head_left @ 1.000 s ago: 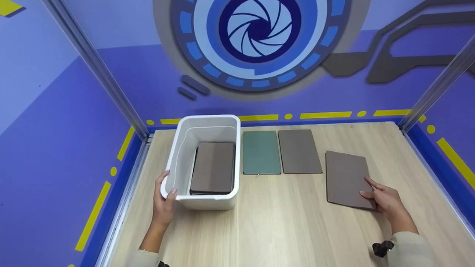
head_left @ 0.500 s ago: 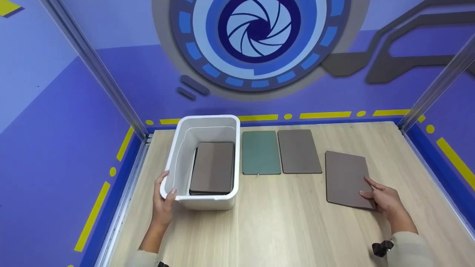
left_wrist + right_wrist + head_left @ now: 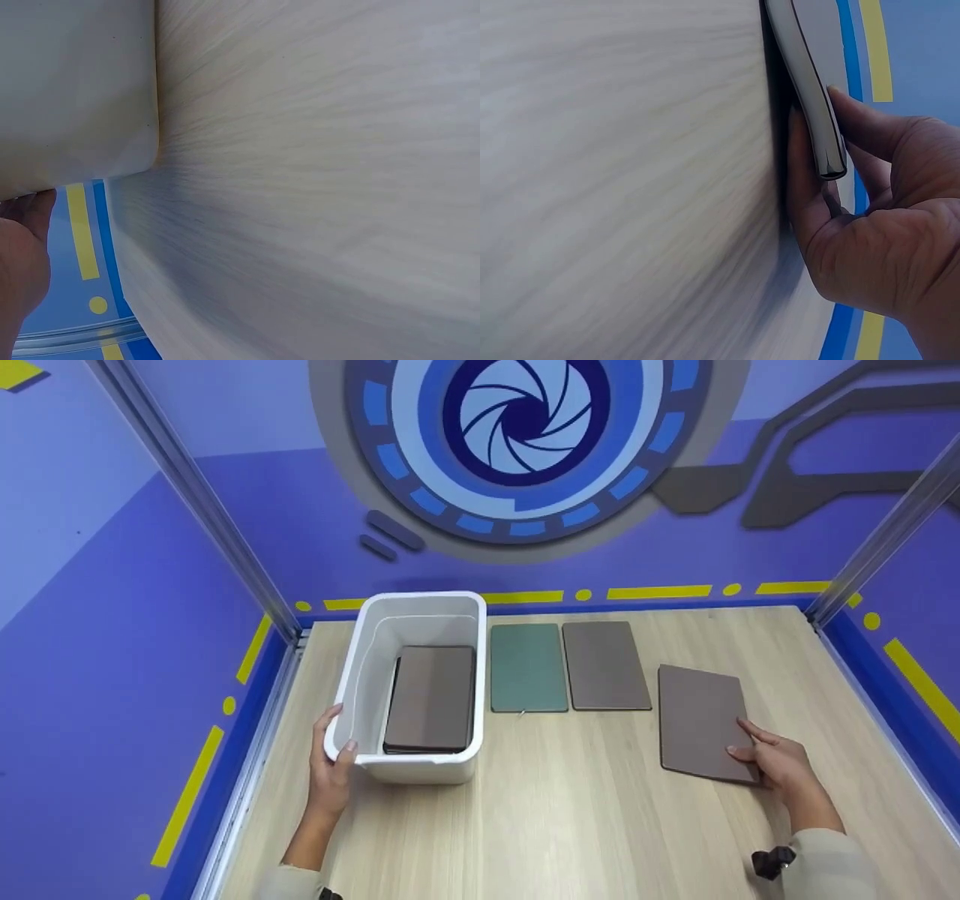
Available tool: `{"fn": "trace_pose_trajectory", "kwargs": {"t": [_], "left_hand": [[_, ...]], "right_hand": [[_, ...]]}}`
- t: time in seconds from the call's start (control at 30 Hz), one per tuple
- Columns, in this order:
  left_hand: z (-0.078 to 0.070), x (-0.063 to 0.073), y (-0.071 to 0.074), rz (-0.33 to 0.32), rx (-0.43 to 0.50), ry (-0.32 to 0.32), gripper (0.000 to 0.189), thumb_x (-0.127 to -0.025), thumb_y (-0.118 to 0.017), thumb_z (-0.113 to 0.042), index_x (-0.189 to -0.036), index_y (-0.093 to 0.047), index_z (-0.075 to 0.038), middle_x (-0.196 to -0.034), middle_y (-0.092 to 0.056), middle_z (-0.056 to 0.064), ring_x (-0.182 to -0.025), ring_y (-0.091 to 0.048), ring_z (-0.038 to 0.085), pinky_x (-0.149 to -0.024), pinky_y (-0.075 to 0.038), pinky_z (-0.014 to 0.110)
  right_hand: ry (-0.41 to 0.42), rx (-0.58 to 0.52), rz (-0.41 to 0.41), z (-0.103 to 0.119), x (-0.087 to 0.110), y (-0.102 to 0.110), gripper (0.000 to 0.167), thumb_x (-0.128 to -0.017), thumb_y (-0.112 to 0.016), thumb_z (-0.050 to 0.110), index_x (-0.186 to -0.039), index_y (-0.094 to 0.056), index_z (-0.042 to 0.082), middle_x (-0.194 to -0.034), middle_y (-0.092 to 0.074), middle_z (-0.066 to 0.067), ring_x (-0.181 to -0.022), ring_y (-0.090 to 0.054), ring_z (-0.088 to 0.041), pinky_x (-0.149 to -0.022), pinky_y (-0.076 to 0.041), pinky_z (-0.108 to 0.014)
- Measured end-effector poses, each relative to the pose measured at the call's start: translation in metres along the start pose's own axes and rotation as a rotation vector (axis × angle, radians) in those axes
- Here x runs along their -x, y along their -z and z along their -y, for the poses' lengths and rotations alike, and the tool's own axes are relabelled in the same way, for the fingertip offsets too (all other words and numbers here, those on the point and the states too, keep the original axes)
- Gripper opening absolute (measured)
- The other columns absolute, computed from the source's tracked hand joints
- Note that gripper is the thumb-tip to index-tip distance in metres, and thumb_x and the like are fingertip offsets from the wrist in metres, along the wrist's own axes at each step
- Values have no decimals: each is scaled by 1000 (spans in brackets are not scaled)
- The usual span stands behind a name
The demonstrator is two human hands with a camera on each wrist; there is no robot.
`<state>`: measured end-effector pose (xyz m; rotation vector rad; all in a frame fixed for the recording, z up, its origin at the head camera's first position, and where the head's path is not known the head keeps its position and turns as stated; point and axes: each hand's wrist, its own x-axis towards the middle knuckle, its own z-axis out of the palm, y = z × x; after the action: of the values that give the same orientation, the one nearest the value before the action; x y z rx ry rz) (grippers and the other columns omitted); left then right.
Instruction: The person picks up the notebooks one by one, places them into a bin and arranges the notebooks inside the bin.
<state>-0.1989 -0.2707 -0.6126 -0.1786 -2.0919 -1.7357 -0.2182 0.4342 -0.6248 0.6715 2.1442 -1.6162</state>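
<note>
On the table's left stands a white plastic bin [image 3: 442, 772] with brown notebooks [image 3: 431, 697] stacked flat inside. My left hand [image 3: 331, 769] grips its near left corner, thumb over the rim and fingers along the outer side. At the right, my right hand [image 3: 780, 761] pinches the near right corner of a brown notebook [image 3: 701, 720], thumb on its cover and fingers beneath. The right wrist view shows that held notebook [image 3: 806, 90] edge-on, its pages bending and its corner raised off the table. In the left wrist view, the bin's side wall [image 3: 75, 90] hides most of the left hand [image 3: 22, 255].
A green notebook [image 3: 529, 667] lies beside the bin, with a small light tab at its near edge. Right of it lies another brown notebook [image 3: 606, 666]. Blue patterned panels [image 3: 525, 577] and metal posts [image 3: 202, 502] border the wooden table [image 3: 555, 810].
</note>
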Motion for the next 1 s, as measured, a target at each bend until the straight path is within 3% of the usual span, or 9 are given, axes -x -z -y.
{"fn": "trace_pose_trajectory", "kwargs": {"t": [0.43,0.87,1.0], "left_hand": [[1,0,0,9,5,-31,63,-98,-52,-5,-160,-38,-3,-160,-44,20,-140,-48,7,-114,-34,14],[1,1,-1,6,3,-36,64,-97,-52,-6,-159,-39,-3,-160,-44,14,-142,-47,5,-115,-33,14],[-1,-1,0,-5,6,-24,63,-97,-53,-6,-159,-40,-3,-160,-45,16,-141,-47,6,-114,-34,15]], "right_hand": [[-4,3,-16,-1,0,0,87,-100,-76,27,-165,-18,29,-176,3,-18,-154,-25,-34,-84,-58,-16],[11,14,-1,-1,0,1,90,-100,-76,27,-166,-15,27,-175,3,-24,-155,-29,-40,-88,-62,-25],[8,14,-4,-1,0,-1,91,-100,-76,28,-166,-15,27,-175,3,-23,-157,-26,-39,-84,-60,-19]]}}
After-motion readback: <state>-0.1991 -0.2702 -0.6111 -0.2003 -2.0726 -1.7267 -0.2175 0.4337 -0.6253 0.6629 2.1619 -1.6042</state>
